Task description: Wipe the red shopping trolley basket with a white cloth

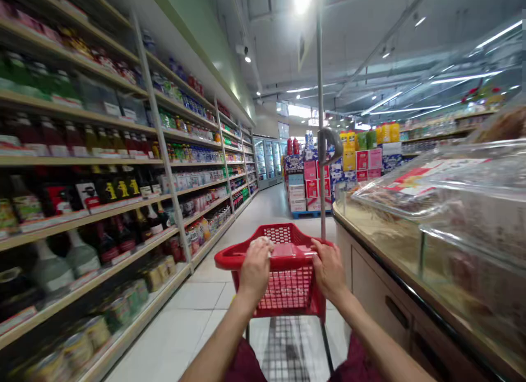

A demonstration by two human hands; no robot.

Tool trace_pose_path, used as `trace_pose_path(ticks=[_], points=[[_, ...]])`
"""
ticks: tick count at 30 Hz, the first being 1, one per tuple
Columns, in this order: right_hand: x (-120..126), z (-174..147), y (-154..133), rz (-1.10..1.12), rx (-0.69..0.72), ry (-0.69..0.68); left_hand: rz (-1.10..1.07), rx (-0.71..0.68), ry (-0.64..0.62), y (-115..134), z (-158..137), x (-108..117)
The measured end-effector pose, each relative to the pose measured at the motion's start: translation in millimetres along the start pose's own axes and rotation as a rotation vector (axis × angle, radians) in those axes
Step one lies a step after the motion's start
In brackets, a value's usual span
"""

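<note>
Shelving, nine o'clock: tiered, stocked with bottles, jars and cans; near end blurred.

Left hand, half past six: fingers curled over the push bar, closed about it, no visible gap. Whitish crumpled item at its fingertips; whether pinched or merely lying there, cannot tell.

Red trolley, six o'clock, on pale floor tiles: mesh-sided basket, apparently moulded plastic. Judged stiff, fairly light, not fragile; contents unclear through the mesh, so load uncertain. Push bar: looks smooth, perhaps slick under damp palms. Best hold: both ends of the bar, wrists level, for even steering; the mesh offers a poorer grip.

Boxed goods, one o'clock: stacked on a blue pallet.

Right hand, half past four: wrapped over the bar's right end, fingers bent, closed on it.

Counter, four o'clock: beside the trolley, bearing clear plastic packs.
</note>
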State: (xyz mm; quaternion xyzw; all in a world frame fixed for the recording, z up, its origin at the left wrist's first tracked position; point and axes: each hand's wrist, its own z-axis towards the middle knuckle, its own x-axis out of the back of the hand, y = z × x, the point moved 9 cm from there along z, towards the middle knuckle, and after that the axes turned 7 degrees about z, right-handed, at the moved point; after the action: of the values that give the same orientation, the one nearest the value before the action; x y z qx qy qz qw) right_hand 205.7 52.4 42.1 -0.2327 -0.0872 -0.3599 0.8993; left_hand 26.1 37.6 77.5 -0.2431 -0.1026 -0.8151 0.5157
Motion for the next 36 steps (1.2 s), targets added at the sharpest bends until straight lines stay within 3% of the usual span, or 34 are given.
trace_pose_path(ticks=[3,5,8,10,12,14,17,19,21,25,27,29,33,35,36], points=[[2.7,-1.4,-2.6,0.0,0.052,-0.022,-0.081,-0.164,-0.059,52.9,9.6,-14.7],[5.2,-1.4,-3.0,0.001,0.069,-0.034,-0.093,-0.199,-0.053,57.3,7.7,-14.4],[6.7,-0.5,-2.7,0.001,0.06,-0.05,-0.033,-0.125,0.009,15.1,-7.3,-1.5],[6.0,0.2,-3.4,-0.006,0.045,-0.043,0.037,0.017,0.051,-24.6,-16.9,8.7],[4.7,0.5,-4.8,-0.023,0.03,-0.022,0.079,0.113,0.067,-40.9,-19.1,12.7],[3.4,0.2,-6.0,-0.045,0.019,-0.006,0.057,0.066,0.036,-18.8,-10.8,5.0],[2.7,-0.8,-7.2,-0.058,0.046,-0.017,-0.039,-0.163,-0.046,48.9,6.3,-14.9],[3.6,-1.1,-6.2,-0.052,0.073,-0.037,-0.059,-0.198,-0.05,65.4,10.3,-18.7],[5.4,-0.7,-3.0,-0.046,0.075,-0.046,-0.038,-0.16,-0.026,47.6,2.3,-13.7],[6.2,0.5,0.9,-0.029,0.025,-0.02,0.068,0.013,0.058,-38.8,-31.6,11.4],[5.0,0.7,-0.2,-0.028,0.004,0.001,0.091,0.027,0.056,-56.6,-37.6,15.4],[3.6,0.4,-2.0,-0.036,-0.004,0.011,0.072,-0.003,0.039,-42.9,-32.5,9.4],[5.0,-0.9,-3.0,-0.056,0.022,0.001,-0.007,-0.166,-0.001,25.6,-12.7,-11.0],[7.9,-0.5,-0.7,-0.062,0.03,-0.006,-0.02,-0.211,-0.011,32.1,-10.9,-12.1],[9.1,0.0,0.5,-0.062,0.03,-0.009,-0.014,-0.198,-0.01,21.8,-13.2,-9.3]])
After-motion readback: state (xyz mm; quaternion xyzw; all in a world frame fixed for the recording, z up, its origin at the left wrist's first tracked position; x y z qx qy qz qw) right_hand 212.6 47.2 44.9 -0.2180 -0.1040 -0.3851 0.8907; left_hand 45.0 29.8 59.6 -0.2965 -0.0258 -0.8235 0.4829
